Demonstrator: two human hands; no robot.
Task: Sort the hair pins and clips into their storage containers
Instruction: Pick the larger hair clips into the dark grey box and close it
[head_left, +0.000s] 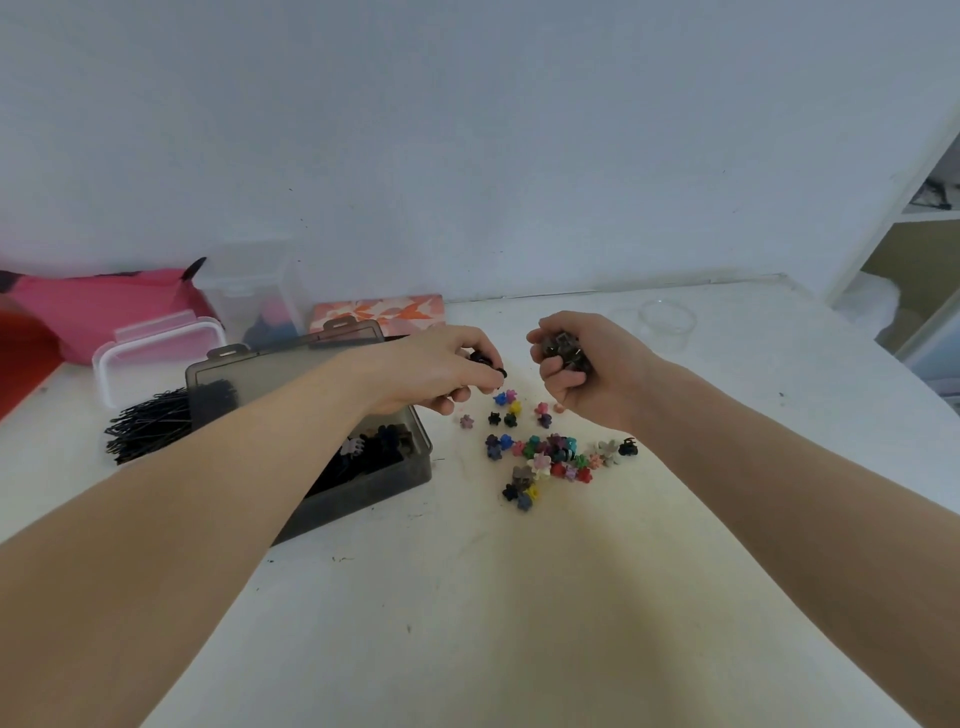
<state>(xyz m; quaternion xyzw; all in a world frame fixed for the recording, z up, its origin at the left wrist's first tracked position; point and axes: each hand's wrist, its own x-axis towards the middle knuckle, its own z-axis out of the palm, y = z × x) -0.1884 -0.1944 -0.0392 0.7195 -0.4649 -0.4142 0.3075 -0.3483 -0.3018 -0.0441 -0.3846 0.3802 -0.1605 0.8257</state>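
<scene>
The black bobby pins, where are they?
In the head view the black bobby pins lie heaped on the table at far left, between the smoky grey box and the pink-lidded container.

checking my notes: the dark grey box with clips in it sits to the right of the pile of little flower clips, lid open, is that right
Not quite. In the head view the dark grey box sits to the left of the pile of little flower clips, not the right. The rest holds: its lid is open and dark clips lie inside.
</scene>
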